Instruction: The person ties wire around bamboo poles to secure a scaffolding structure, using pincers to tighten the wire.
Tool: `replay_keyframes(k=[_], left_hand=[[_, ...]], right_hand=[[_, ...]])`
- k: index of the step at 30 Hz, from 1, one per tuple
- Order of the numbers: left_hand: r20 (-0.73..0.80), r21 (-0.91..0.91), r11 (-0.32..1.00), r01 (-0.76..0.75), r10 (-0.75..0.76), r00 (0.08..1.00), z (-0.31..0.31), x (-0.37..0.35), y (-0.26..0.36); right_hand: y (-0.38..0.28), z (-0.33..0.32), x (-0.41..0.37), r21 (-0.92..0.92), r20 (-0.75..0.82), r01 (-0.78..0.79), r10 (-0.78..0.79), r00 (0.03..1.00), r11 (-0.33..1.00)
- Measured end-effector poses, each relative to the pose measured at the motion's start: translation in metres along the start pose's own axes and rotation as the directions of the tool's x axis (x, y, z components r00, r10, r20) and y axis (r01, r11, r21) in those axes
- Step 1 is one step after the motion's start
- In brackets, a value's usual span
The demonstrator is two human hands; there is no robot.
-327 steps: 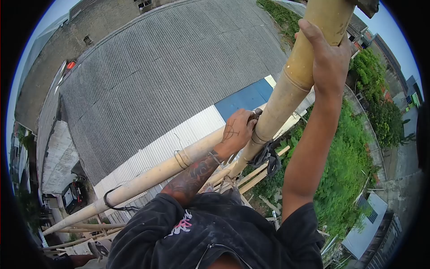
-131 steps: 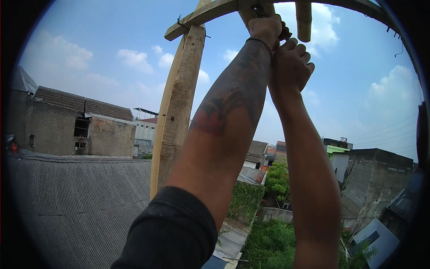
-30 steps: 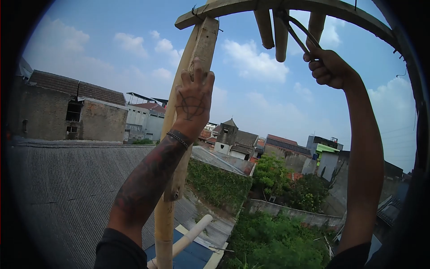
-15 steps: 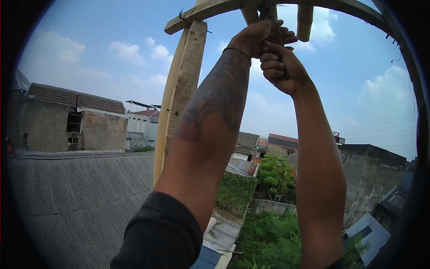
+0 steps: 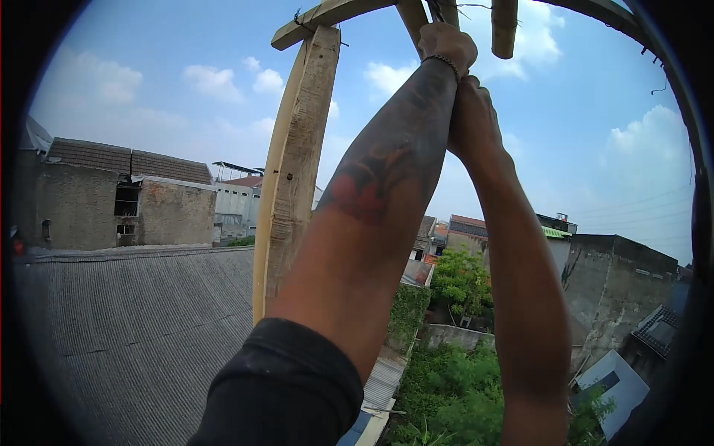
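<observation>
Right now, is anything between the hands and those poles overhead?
Nothing visible. The left hand is up at the hanging pole ends under the crossbeam. The right hand is pressed just beneath it, against the left wrist. Their fingers are hidden.

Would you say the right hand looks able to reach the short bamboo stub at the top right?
Probably yes: the right hand is raised just below the bamboo stub, only open sky between them; the left hand lies to the other side.
</observation>
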State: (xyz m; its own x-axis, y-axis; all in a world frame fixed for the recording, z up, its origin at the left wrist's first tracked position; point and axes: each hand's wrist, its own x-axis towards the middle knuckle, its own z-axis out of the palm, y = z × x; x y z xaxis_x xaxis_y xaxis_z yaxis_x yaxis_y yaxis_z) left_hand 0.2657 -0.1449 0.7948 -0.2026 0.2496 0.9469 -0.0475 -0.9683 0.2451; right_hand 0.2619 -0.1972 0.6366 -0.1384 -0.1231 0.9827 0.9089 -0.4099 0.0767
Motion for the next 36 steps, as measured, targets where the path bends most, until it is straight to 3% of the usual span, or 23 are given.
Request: replay_keyframes(k=[1, 2, 3, 4, 5, 7, 8, 10, 13, 16, 17, 20, 22, 24, 28, 31, 33, 36], left_hand=[[-0.158, -0.132, 0.988, 0.086, -0.106, 0.982, 0.016, 0.003, 0.0], [-0.43, -0.081, 0.994, 0.078, -0.105, 0.897, 0.039, -0.002, 0.008], [-0.444, -0.092, 0.992, 0.084, -0.116, 0.888, 0.034, -0.006, 0.009], [-0.458, -0.103, 0.991, 0.09, -0.127, 0.88, 0.006, -0.024, 0.015], [-0.205, -0.18, 0.977, 0.112, -0.149, 0.967, -0.029, -0.044, 0.018], [0.042, -0.154, 0.983, 0.098, -0.092, 0.995, -0.059, -0.063, 0.017], [0.164, -0.145, 0.986, 0.086, -0.062, 0.985, -0.076, -0.074, 0.017], [0.257, -0.099, 0.972, 0.214, -0.183, 0.949, -0.044, -0.028, 0.011], [0.022, 0.108, 0.992, 0.06, -0.063, 0.998, -0.034, -0.036, 0.007], [0.03, 0.07, 0.997, 0.031, -0.034, 0.999, -0.039, -0.036, -0.001], [0.125, -0.071, 0.996, 0.051, -0.041, 0.991, -0.045, -0.034, -0.006], [0.383, -0.46, 0.869, 0.181, 0.01, 0.924, -0.047, -0.04, -0.021], [0.472, -0.662, 0.69, 0.291, 0.082, 0.878, -0.053, -0.052, -0.022], [0.477, -0.73, 0.616, 0.296, 0.15, 0.866, -0.056, -0.06, -0.021], [0.5, -0.796, 0.525, 0.301, 0.29, 0.816, -0.054, -0.069, -0.021], [0.51, -0.83, 0.452, 0.326, 0.378, 0.773, -0.063, -0.068, -0.034], [0.521, -0.846, 0.401, 0.352, 0.481, 0.705, -0.068, -0.065, -0.037], [0.513, -0.834, 0.074, 0.546, 0.469, 0.719, -0.057, -0.074, -0.02]], right_hand=[[0.0, -0.005, 0.003, 0.083, 0.057, -0.044, 0.039, 0.998, 0.996], [0.001, -0.009, 0.007, 0.163, 0.108, -0.093, 0.076, 0.991, 0.982], [0.01, 0.011, 0.008, 0.426, 0.094, -0.129, 0.098, 0.991, 0.896], [0.012, 0.016, 0.016, 0.502, 0.114, -0.197, 0.161, 0.98, 0.842], [0.013, 0.019, 0.018, 0.562, 0.152, -0.276, 0.231, 0.961, 0.779], [0.012, 0.013, 0.018, 0.629, 0.274, -0.387, 0.274, 0.922, 0.675], [0.011, 0.008, 0.017, 0.701, 0.368, -0.46, 0.275, 0.888, 0.545], [0.014, 0.003, 0.021, 0.778, 0.535, -0.579, 0.227, 0.814, 0.245], [0.022, 0.009, 0.022, 0.79, 0.603, -0.613, 0.136, 0.786, 0.037], [0.041, 0.016, 0.024, 0.729, 0.655, -0.662, -0.1, 0.749, -0.178], [0.045, 0.017, 0.027, 0.692, 0.649, -0.678, -0.196, 0.735, -0.248], [0.035, 0.01, 0.018, 0.766, 0.642, -0.643, -0.041, 0.766, -0.022], [0.035, 0.009, 0.018, 0.78, 0.582, -0.574, 0.045, 0.812, 0.248], [0.039, 0.007, 0.022, 0.717, 0.471, -0.478, 0.152, 0.869, 0.508], [0.052, -0.009, 0.018, 0.598, 0.486, -0.455, 0.153, 0.86, 0.66], [0.043, -0.002, 0.009, 0.532, 0.323, -0.354, 0.202, 0.925, 0.769], [0.043, -0.002, 0.014, 0.563, 0.32, -0.357, 0.202, 0.926, 0.745], [0.051, -0.017, 0.019, 0.517, 0.268, -0.424, 0.33, 0.905, 0.743]])
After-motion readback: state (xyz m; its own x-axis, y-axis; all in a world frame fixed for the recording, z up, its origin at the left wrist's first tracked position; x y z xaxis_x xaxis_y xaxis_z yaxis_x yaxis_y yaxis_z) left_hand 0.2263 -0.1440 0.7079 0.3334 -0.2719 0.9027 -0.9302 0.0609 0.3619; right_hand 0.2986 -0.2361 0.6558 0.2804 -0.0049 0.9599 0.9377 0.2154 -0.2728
